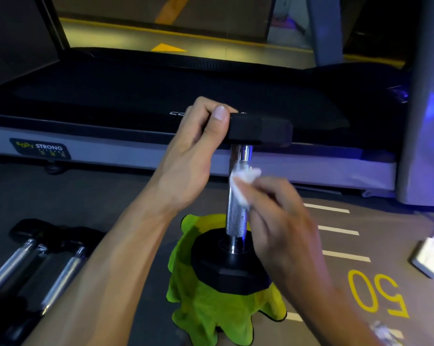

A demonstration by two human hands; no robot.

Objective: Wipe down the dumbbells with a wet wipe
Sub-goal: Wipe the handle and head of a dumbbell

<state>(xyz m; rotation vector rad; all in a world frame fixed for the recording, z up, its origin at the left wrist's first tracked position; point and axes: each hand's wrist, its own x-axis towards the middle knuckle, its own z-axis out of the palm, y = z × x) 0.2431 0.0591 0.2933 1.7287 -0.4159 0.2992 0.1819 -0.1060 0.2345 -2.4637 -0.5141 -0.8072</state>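
Currently the dumbbell stands upright on its lower head, on a green cloth spread on the floor, long axis vertical. Left hand steadies it from above, fingers and thumb curled round the near-left edge of the top head. Right hand pinches a bunched white wet wipe in its fingertips and presses it against the right side of the knurled chrome handle, around the upper-middle of the shaft. Right hand is slightly blurred, so exact finger layout unclear. Handle lies just left of the right grip, touching through the wipe; the run of shaft below the wipe down to the lower head is bare. Likely step: wiping the handle, so next stroke probably goes along the vertical axis, downward, or round the shaft. Right hand is the one working, left only holds. Two more dumbbells lie flat on the floor at left, well apart. Treadmill behind, white charger at right
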